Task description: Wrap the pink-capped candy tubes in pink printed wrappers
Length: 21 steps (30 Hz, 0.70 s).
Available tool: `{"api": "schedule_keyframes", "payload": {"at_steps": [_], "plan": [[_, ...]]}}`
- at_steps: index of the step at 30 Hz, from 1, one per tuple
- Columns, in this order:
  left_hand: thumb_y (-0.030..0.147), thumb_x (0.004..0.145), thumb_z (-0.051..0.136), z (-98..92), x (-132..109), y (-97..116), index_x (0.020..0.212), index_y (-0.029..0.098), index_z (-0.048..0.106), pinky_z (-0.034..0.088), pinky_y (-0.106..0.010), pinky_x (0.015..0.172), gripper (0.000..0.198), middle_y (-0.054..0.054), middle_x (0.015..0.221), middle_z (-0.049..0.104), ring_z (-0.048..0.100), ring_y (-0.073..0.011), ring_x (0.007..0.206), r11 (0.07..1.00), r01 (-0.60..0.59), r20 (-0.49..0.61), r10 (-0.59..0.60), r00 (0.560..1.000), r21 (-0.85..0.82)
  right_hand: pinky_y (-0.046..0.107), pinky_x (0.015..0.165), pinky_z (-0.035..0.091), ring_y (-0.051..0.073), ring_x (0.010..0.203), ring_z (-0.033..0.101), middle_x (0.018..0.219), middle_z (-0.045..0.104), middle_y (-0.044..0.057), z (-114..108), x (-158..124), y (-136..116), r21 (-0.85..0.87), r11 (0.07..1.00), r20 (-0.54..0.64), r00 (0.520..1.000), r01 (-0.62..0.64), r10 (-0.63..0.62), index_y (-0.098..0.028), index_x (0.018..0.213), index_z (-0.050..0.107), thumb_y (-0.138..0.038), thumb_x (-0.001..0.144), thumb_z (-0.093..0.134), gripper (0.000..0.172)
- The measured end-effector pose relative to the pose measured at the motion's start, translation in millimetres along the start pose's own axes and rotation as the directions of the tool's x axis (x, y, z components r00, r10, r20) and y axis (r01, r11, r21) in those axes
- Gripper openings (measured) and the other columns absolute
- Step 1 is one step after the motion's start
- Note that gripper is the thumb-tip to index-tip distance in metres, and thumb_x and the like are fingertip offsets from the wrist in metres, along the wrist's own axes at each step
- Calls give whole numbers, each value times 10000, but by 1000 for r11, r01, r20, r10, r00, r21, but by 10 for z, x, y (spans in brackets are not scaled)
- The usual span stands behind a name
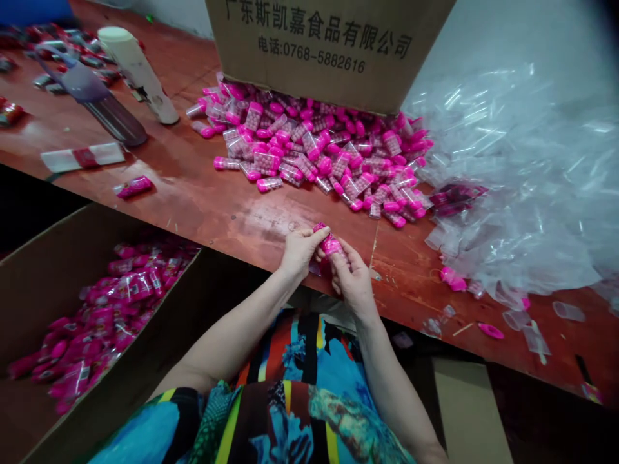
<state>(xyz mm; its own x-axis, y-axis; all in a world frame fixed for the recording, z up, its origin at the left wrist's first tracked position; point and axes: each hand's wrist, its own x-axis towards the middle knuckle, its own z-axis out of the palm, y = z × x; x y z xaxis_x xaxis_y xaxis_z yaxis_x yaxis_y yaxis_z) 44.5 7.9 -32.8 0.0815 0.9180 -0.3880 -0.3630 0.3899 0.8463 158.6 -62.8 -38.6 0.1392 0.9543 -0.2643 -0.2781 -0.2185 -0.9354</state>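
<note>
Pinching small pink-capped clear plastic vial (329, 243), left hand (298, 252), right hand (353, 278).

Two hands, the left hand (298, 252) and the right hand (352, 278), share one pink bottle (330, 244). Three cardboard boxes: one printed box (329, 45), one side box (58, 270), one low box (467, 406). Two drink flasks (113, 84). Pink bottles in the heap (319, 154): too many to count.

Worn reddish-brown wooden table (207, 200), pale wall (507, 32) behind, dark shadowed floor below, soft even light
</note>
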Motion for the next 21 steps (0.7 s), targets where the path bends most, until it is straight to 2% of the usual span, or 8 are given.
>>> {"api": "schedule_keyframes", "payload": {"at_steps": [2, 4, 7, 10, 12, 16, 21], "plan": [[405, 782, 789, 36, 20, -46, 587, 174, 548, 338, -186, 373, 387, 28, 416, 533, 455, -80, 334, 1000, -28, -101, 29, 994, 4, 185, 333, 246, 56, 378, 286, 580, 441, -103, 19, -22, 32, 1, 1000, -37, 999, -8, 8, -255, 1394, 544, -488, 841, 745, 633], [430, 835, 732, 52, 50, -65, 601, 188, 530, 342, -189, 376, 392, 46, 413, 514, 451, -85, 334, 996, -80, -150, 85, 985, 35, 179, 333, 238, 50, 375, 272, 584, 448, -108, 23, -41, 31, 35, 998, -36, 998, -42, 43, -244, 1426, 516, -494, 827, 753, 691], [426, 849, 711, 66, 99, -57, 581, 187, 516, 325, -189, 388, 409, 61, 436, 484, 438, -75, 360, 982, -142, -89, 154, 984, 123, 167, 335, 243, 37, 371, 259, 595, 469, -112, 33, -39, -2, 111, 991, 10, 997, -80, 80, -222, 1410, 520, -496, 825, 754, 687], [428, 819, 741, 94, 129, -47, 566, 179, 499, 298, -186, 404, 430, 65, 472, 471, 418, -59, 402, 982, -160, -63, 167, 984, 104, 160, 334, 274, 32, 364, 296, 624, 518, -107, 54, 11, -15, 168, 984, 26, 998, -61, 57, -235, 1360, 542, -476, 830, 755, 620], [453, 813, 743, 106, 136, -49, 588, 179, 500, 293, -186, 405, 430, 66, 482, 476, 412, -58, 410, 988, -141, -66, 145, 987, 59, 154, 340, 305, 37, 373, 373, 660, 582, -89, 57, 52, -5, 172, 984, 23, 999, -46, 43, -238, 1334, 544, -468, 829, 755, 594], [533, 773, 769, 90, 128, -39, 631, 186, 500, 286, -185, 379, 462, 65, 479, 495, 415, -61, 375, 997, -78, 1, 78, 997, 11, 157, 361, 377, 74, 448, 532, 749, 689, -39, 14, 104, 24, 106, 994, 70, 997, -21, 14, -232, 1339, 536, -442, 816, 770, 610], [570, 767, 767, 57, 138, 31, 683, 184, 525, 318, -198, 347, 463, 41, 488, 547, 449, -83, 332, 996, 72, 92, -67, 993, -46, 159, 379, 405, 75, 467, 541, 765, 700, -33, -38, 151, 52, 136, 991, 96, 995, -13, 0, -246, 1350, 539, -411, 833, 761, 586]]}}
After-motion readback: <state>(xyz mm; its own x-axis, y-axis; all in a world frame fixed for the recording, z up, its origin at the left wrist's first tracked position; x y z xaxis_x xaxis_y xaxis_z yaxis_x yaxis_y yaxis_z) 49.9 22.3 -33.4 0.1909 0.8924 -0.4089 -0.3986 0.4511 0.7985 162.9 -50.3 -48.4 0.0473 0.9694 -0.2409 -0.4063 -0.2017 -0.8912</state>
